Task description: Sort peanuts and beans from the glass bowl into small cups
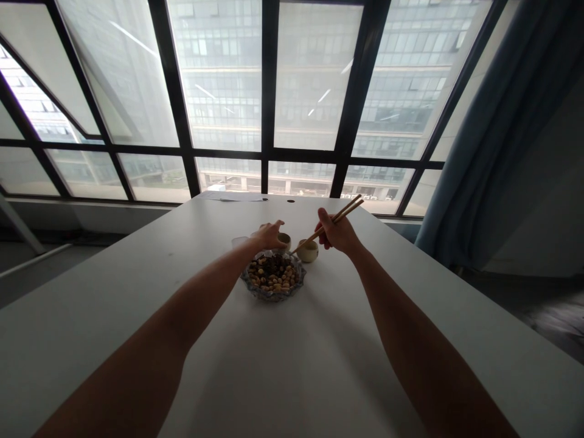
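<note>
A scalloped glass bowl (274,296) of nuts and darker pieces stands on the white table. Behind it, my left hand (269,236) is at a small cup (285,240), with thumb and fingers apart at its rim; whether it grips the cup is hard to tell. A pair of wooden chopsticks (349,208) is held in my right hand (335,231), their tips pointing down-left near the bowl's right rim and a second small cup (308,251). A pale translucent container (239,242) is partly hidden behind my left forearm.
The long white table (182,243) reaches toward the windows, with a thin flat sheet (237,198) and two dark round spots at its far end. A blue curtain (483,140) hangs at the right.
</note>
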Demonstrator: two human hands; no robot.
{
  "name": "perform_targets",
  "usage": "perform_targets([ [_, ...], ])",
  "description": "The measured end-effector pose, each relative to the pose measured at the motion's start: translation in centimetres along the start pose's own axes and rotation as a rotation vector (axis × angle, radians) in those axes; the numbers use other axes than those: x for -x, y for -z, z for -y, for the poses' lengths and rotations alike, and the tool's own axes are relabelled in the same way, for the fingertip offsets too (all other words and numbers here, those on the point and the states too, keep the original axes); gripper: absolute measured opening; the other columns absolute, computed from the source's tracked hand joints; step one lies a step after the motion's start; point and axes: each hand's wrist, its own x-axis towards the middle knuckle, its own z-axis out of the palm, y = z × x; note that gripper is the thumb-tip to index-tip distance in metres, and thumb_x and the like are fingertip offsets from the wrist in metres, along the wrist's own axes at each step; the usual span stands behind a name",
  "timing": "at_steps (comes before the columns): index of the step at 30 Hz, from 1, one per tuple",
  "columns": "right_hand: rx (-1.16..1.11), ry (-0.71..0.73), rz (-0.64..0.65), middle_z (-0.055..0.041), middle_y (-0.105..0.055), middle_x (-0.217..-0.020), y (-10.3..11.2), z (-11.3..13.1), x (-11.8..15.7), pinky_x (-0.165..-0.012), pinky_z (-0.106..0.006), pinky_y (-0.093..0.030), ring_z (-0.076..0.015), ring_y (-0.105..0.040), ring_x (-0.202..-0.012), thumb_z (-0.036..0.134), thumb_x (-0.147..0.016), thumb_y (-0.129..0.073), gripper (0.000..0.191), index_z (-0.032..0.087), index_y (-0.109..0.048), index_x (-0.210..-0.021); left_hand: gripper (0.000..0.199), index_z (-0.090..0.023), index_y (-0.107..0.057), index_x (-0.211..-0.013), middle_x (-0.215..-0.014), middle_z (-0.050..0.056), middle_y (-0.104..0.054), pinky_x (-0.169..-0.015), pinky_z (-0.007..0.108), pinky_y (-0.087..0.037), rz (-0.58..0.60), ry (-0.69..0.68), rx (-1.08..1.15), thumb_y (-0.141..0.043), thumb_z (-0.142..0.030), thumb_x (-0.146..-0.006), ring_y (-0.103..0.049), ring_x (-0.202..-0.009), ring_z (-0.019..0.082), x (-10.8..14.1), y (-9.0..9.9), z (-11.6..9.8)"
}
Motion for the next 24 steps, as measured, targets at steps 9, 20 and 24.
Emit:
perform_targets([
  [9,0.047,-0.070,0.191,-0.0036,-0.055,-0.038,-0.6,0.5,0.4,-0.031,-0.021,-0.036,-0.0097,-0.047,-0.028,0.080,-0.086,-0.048,0.072,0.016,-0.058,-0.053,0.070,-0.017,-0.050,-0.141,-0.140,0.015,-0.062,-0.121,0.050,-0.020,-0.004,-0.029,-0.013,-0.062,-0.058,-0.086,-0.052,-0.136,0.032,1.4,0.4,0.6],
  [20,0.008,-0.096,0.245,-0.0028,-0.057,-0.039,-1.7,-0.3,0.4,-0.030,-0.021,-0.036,-0.0104,-0.048,-0.029,0.076,-0.085,-0.054,0.066,0.017,-0.059,-0.056,0.061,-0.019,-0.056,-0.133,-0.137,0.016,-0.061,-0.110,0.053,-0.041,-0.469,0.071,0.077,-0.067,-0.055,-0.085,-0.055,-0.130,0.034,10.1,-0.6,7.4],
  [24,-0.038,-0.089,0.190,-0.0037,-0.057,-0.039,-1.6,-0.5,0.2,-0.028,-0.022,-0.035,-0.0110,-0.047,-0.027,0.083,-0.079,-0.055,0.070,0.018,-0.060,-0.055,0.075,-0.016,-0.048,-0.139,-0.138,0.019,-0.059,-0.104,0.049,-0.049,-0.488,0.141,0.211,-0.075,-0.053,-0.079,-0.061,-0.121,0.033,11.5,-2.3,8.6],
])
